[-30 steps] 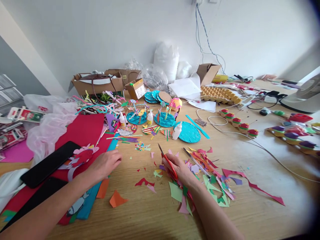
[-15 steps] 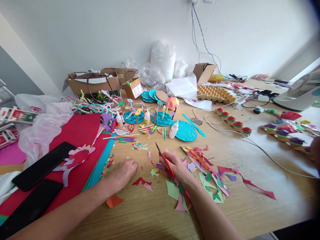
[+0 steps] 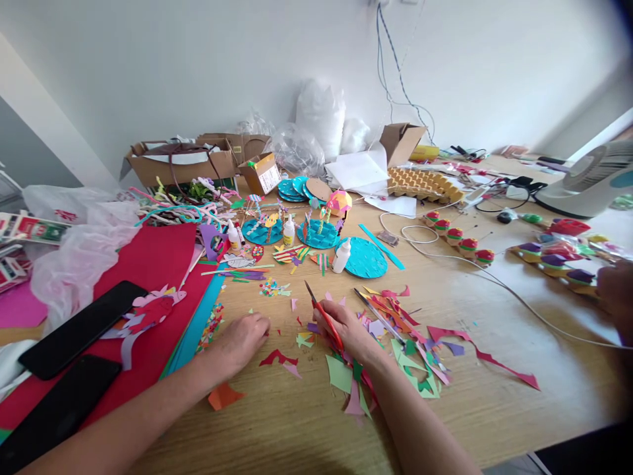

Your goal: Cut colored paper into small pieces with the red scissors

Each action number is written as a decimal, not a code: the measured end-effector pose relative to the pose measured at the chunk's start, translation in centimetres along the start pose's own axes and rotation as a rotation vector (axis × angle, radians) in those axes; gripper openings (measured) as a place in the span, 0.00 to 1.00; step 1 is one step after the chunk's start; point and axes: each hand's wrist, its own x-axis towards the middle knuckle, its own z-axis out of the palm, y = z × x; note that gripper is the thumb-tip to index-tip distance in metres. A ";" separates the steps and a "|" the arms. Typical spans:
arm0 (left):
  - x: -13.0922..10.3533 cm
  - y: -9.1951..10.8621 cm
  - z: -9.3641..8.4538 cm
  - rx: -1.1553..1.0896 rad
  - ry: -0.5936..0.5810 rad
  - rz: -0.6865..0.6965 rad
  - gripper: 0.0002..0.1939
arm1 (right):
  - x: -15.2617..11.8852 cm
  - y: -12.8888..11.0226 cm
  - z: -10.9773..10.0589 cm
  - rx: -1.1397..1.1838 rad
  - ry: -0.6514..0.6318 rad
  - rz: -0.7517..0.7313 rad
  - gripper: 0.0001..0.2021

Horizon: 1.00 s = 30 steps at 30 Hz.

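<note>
My right hand (image 3: pixel 341 330) is closed around a pair of scissors (image 3: pixel 330 324) with red handles, the dark blades pointing away and up to the left. My left hand (image 3: pixel 244 338) rests on the table with its fingers curled together; whatever is under the fingertips, if anything, is hidden. Between the hands lie a dark red paper scrap (image 3: pixel 278 357) and small bits of coloured paper. Below my right hand are a light green scrap (image 3: pixel 339 373) and a pink scrap (image 3: pixel 354 400). An orange scrap (image 3: pixel 225 396) lies by my left forearm.
Red paper sheets (image 3: pixel 153 264) with two black phones (image 3: pixel 82 326) lie left. Glue bottles (image 3: pixel 342 256) and blue discs (image 3: pixel 366 257) stand farther back. A pen (image 3: pixel 378 315) lies among scraps. A white cable (image 3: pixel 514 290) crosses the right side, where another person's hand (image 3: pixel 616 290) shows.
The view has shifted slightly. Both my hands keep nearly the same pose, the scissors still in my right. The other person's hand at the right edge shows a little more.
</note>
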 end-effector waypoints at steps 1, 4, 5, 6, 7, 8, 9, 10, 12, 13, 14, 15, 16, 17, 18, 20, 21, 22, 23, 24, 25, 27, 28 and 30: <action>0.0 0.1 0.0 -0.001 0.004 -0.005 0.12 | 0.0 0.0 0.0 0.000 -0.002 -0.002 0.19; -0.1 0.3 0.1 0.000 0.018 -0.023 0.13 | 0.0 0.2 0.0 -0.002 -0.007 -0.007 0.19; -0.1 0.4 0.1 -0.002 0.022 -0.025 0.13 | 0.0 0.2 0.0 -0.003 -0.007 -0.008 0.19; -0.1 0.5 0.2 -0.003 0.026 -0.026 0.13 | 0.0 0.2 0.0 -0.004 -0.008 -0.009 0.19; -0.2 0.5 0.3 -0.005 0.029 -0.025 0.14 | 0.0 0.2 0.0 -0.005 -0.008 -0.011 0.19; -0.2 0.5 0.3 -0.006 0.031 -0.023 0.14 | 0.0 0.2 0.0 -0.007 -0.007 -0.012 0.19; -0.2 0.5 0.4 -0.007 0.033 -0.022 0.14 | 0.0 0.2 0.0 -0.009 -0.006 -0.014 0.19; -0.2 0.5 0.4 -0.007 0.034 -0.022 0.14 | 0.0 0.1 0.0 -0.011 -0.006 -0.016 0.19; -0.2 0.5 0.4 -0.006 0.037 -0.026 0.14 | 0.0 0.1 0.0 -0.016 -0.005 -0.019 0.19; -0.2 0.5 0.4 -0.004 0.037 -0.029 0.15 | -0.1 0.0 0.0 -0.018 -0.005 -0.020 0.19; -0.2 0.5 0.4 -0.002 0.037 -0.032 0.15 | -0.1 0.0 0.0 -0.021 -0.006 -0.021 0.19; -0.2 0.6 0.4 0.000 0.034 -0.035 0.15 | -0.1 0.0 0.0 -0.023 -0.005 -0.022 0.18; -0.2 0.7 0.4 0.001 0.031 -0.036 0.15 | -0.1 0.0 0.0 -0.025 -0.004 -0.022 0.18; -0.2 0.7 0.3 0.002 0.028 -0.037 0.15 | -0.1 0.0 0.0 -0.027 -0.002 -0.023 0.18; -0.2 0.7 0.3 0.002 0.026 -0.038 0.15 | -0.1 0.0 0.0 -0.029 0.000 -0.023 0.18; -0.1 0.6 0.2 -0.001 0.022 -0.041 0.15 | -0.1 0.0 0.1 -0.033 0.004 -0.023 0.18; -0.1 0.5 0.1 -0.005 0.020 -0.043 0.14 | -0.1 0.1 0.1 -0.035 0.005 -0.022 0.18; -0.1 0.2 -0.1 -0.009 0.020 -0.047 0.14 | -0.1 0.1 0.0 -0.037 0.005 -0.022 0.18; -0.1 -0.3 -0.3 -0.012 0.022 -0.052 0.13 | -0.1 0.1 0.0 -0.040 0.004 -0.020 0.18; -0.1 -0.9 -0.5 -0.014 0.027 -0.061 0.13 | -0.1 0.0 0.0 -0.042 0.002 -0.019 0.18; -0.3 -1.6 -0.8 -0.013 0.037 -0.072 0.13 | -0.1 0.0 0.0 -0.044 0.000 -0.017 0.18; -0.7 -3.4 -1.3 -0.004 0.055 -0.105 0.11 | -0.1 -0.2 0.0 -0.047 -0.006 -0.011 0.18; -1.0 -4.4 -1.5 0.003 0.065 -0.125 0.11 | -0.1 -0.3 0.0 -0.049 -0.010 -0.008 0.18; -1.7 -6.3 -1.7 0.018 0.079 -0.169 0.10 | -0.2 -0.5 0.0 -0.051 -0.018 0.000 0.18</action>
